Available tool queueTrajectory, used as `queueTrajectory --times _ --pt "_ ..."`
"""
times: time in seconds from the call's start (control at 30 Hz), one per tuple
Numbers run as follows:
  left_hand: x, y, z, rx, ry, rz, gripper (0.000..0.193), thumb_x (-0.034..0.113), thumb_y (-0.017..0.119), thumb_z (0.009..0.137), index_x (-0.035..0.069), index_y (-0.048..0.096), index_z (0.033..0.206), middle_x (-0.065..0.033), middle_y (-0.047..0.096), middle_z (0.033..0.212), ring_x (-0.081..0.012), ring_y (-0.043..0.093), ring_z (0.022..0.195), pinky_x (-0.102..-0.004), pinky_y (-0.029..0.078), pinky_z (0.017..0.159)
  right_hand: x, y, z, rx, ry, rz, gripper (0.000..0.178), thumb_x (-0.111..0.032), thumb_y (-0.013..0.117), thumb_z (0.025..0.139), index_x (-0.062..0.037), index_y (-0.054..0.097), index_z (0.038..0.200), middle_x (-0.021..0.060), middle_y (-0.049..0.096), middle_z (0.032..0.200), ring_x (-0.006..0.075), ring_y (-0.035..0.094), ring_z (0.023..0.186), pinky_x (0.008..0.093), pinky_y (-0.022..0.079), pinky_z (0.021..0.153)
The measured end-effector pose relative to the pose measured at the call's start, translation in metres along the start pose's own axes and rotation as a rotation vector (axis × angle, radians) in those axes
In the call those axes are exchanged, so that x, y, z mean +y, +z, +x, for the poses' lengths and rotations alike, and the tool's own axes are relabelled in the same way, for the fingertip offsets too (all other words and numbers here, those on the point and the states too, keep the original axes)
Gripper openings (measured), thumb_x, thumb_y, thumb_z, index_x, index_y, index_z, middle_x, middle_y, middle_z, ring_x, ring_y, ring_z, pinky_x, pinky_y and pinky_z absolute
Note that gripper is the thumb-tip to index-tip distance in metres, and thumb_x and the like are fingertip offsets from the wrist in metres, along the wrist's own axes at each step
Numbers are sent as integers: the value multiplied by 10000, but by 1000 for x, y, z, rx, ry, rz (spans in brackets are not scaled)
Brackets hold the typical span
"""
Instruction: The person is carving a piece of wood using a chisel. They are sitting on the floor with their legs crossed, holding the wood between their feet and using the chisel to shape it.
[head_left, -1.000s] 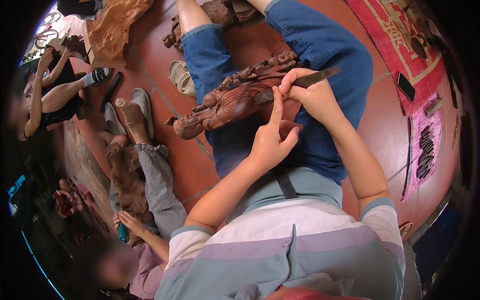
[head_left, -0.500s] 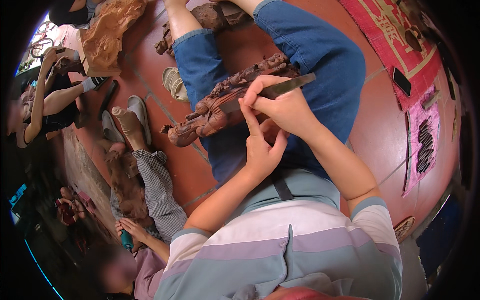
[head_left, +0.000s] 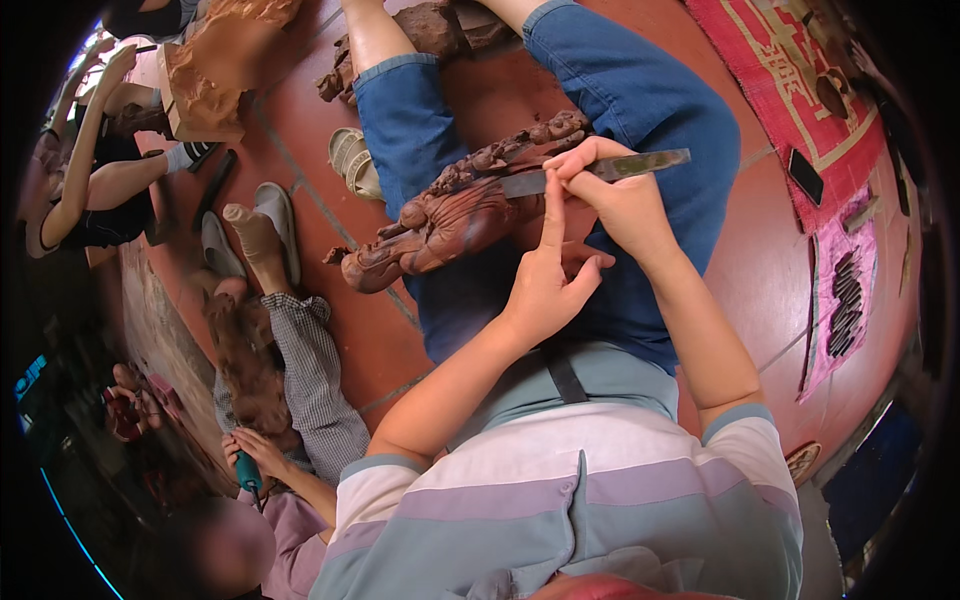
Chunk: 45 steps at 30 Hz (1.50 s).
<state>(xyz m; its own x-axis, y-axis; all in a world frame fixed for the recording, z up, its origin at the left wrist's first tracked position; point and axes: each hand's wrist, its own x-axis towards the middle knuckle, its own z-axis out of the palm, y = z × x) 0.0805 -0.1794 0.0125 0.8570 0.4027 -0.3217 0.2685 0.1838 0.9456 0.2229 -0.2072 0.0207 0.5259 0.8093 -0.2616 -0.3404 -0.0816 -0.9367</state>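
A dark reddish-brown wood carving (head_left: 435, 230) lies slanting across my lap, its surface cut with figures and flowing folds. My right hand (head_left: 622, 205) is closed round a long flat grey blade-like tool (head_left: 655, 162), and the tool's left end rests on or just over the folds. Beneath it, my left hand (head_left: 550, 288) has its index finger stretched up against the tool by the right fingertips. The left thumb stands apart, while the other left fingers are curled and partly hidden.
Another brown carving (head_left: 425, 38) lies beyond my feet. To the left, a seated person holds a teal power tool (head_left: 247, 472) over a carving (head_left: 255, 370). Slippers (head_left: 278, 225) lie nearby. On the right are a phone (head_left: 805, 177), a red mat (head_left: 770, 75) and a pink cloth with several dark tools (head_left: 848, 300).
Both my hands have shifted right along the carving, and the tool with them. The tool now lies more level. My left index finger points more upright.
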Motion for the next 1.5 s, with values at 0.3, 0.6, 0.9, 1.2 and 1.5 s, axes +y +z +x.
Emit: queueTrajectory --times 0.3,0.6,0.9,1.2,1.5 --pt "-27 14 -6 111 89 -48 982 -57 490 864 171 -247 1471 -134 686 943 -173 671 826 -304 534 773 13 1 -11 -82 -182 -72 36 -1 607 862 -13 594 831 124 675 996 144 633 872 262 500 803" --pt "-30 17 -15 277 173 156 1008 45 576 846 97 -202 1484 -190 668 982 -254 674 738 -322 516 696 19 20 -20 -71 -29 95 76 -36 594 911 -24 531 870 142 635 1080 196 668 806 295 559 727" --pt "-20 18 -21 306 214 177 973 64 583 828 170 -89 1523 -142 694 821 -270 663 674 -359 521 658 12 17 -18 -82 -23 53 43 -42 574 930 -18 539 920 142 632 1081 157 630 902 270 538 782" --pt "-12 18 -19 175 232 154 1018 70 585 818 166 -159 1506 -137 698 844 -280 661 666 -354 536 646 16 -8 -18 -38 -64 -94 47 -27 554 924 -1 545 962 131 629 1086 152 625 862 264 530 767" --pt "-6 6 -6 62 231 148 998 58 588 802 147 -99 1520 -140 702 856 -291 677 711 -367 530 690 9 -14 -13 -12 -95 -178 73 -14 552 910 12 577 974 121 643 1046 171 646 840 271 548 751"
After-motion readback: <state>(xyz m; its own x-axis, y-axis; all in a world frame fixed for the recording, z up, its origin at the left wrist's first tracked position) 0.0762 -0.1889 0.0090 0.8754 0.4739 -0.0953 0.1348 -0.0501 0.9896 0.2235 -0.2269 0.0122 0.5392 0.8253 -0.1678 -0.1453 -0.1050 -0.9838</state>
